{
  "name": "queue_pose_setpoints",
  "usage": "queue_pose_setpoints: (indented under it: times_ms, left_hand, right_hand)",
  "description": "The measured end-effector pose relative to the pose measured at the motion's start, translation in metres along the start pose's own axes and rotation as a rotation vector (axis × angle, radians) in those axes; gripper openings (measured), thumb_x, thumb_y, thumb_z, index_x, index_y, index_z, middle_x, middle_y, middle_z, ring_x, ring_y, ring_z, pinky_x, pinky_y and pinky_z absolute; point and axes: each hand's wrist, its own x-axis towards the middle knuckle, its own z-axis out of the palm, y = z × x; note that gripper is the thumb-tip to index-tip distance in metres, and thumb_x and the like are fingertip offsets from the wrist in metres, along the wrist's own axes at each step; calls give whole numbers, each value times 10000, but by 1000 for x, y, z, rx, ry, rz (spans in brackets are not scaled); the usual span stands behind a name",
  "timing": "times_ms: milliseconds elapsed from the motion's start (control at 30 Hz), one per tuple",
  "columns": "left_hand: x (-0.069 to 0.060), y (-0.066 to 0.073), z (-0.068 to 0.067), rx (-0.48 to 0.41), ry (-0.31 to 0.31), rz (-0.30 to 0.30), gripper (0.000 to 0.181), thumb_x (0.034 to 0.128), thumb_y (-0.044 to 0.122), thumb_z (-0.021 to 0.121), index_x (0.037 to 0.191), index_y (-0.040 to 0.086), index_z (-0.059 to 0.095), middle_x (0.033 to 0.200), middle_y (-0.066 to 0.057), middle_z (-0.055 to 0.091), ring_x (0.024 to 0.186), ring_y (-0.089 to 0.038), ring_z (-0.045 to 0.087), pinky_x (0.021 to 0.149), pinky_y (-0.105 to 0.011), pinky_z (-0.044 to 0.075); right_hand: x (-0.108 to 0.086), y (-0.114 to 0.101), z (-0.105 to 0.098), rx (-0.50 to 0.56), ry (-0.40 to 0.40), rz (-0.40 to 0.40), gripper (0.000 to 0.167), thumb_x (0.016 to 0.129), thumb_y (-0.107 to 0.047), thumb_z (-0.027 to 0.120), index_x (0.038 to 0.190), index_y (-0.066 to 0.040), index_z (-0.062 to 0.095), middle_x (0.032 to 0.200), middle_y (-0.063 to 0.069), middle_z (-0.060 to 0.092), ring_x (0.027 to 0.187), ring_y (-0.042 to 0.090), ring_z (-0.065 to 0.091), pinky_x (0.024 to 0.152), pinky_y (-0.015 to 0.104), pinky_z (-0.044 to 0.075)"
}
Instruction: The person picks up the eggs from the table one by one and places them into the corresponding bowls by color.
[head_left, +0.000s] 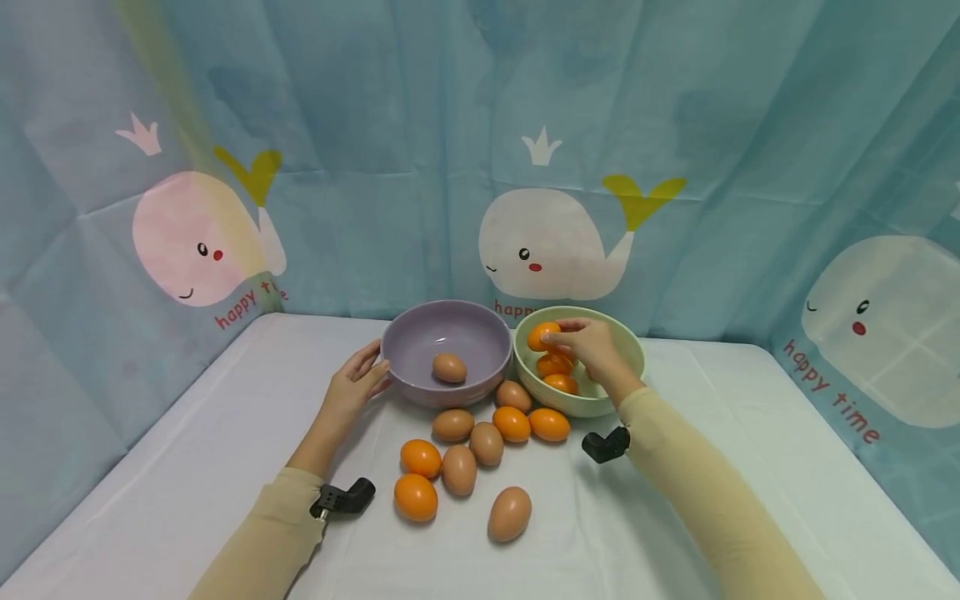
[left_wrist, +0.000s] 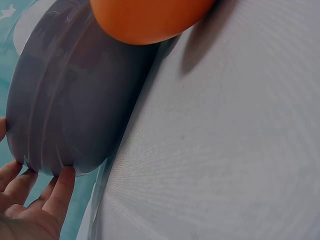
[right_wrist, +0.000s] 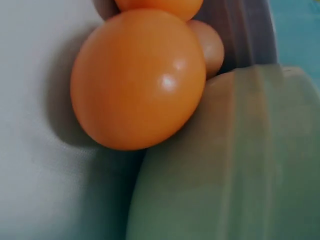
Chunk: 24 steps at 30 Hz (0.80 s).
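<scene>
My right hand pinches an orange egg between thumb and fingers, above the inside of the light green bowl. Two more orange eggs lie in that bowl below the hand. My left hand touches the outer left side of the purple bowl. In the left wrist view its fingers are fairly straight, with the tips against the bowl's wall. One brown egg lies inside the purple bowl. The right wrist view does not show the right hand.
Several brown eggs and orange eggs lie on the white tablecloth before the bowls. One brown egg lies apart, nearest the front. The bowls stand side by side near a blue curtain with whale prints.
</scene>
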Motion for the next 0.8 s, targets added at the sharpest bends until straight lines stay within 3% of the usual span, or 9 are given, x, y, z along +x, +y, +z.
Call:
queue_pose_setpoints:
  times_ms: [233,467,600,800]
  left_hand:
    - [-1,0,0,-2,-1,-6,645,1037,261,541,1578,71,247,1663,-84,210,1473,-271,359,1064,-289,497]
    - [0,-1,0,-10,0,-6,643,1036,259,543,1578,74,250,1664,-80,207,1469,-267,367,1083,-331,477]
    - [0,-2,0,-4,2,-2,650,1035,266,545,1579,73,246,1664,-78,207,1479,-263,348,1080,-334,477]
    - [0,-1,0,-10,-2,4,657,1032,278,548,1578,72,247,1664,-82,207,1477,-262,352,1100,-364,465]
  right_hand:
    - [10,6,8,-18,7,-75,451,870,-183,779,1274,-22,659,1300,175,657,1146,272,629,1003,303,556]
    - [14,11,9,-73,-11,-46,457,865,-214,782,1272,-47,658,1302,147,662,1142,283,624,1068,374,525]
    - [16,14,11,-129,-19,-96,455,866,-204,785,1268,-29,664,1288,165,670,1140,293,616,1059,389,528]
    - [19,15,14,-222,-10,-100,431,855,-172,794,1236,-3,685,1269,185,677,1163,294,614,1050,383,543]
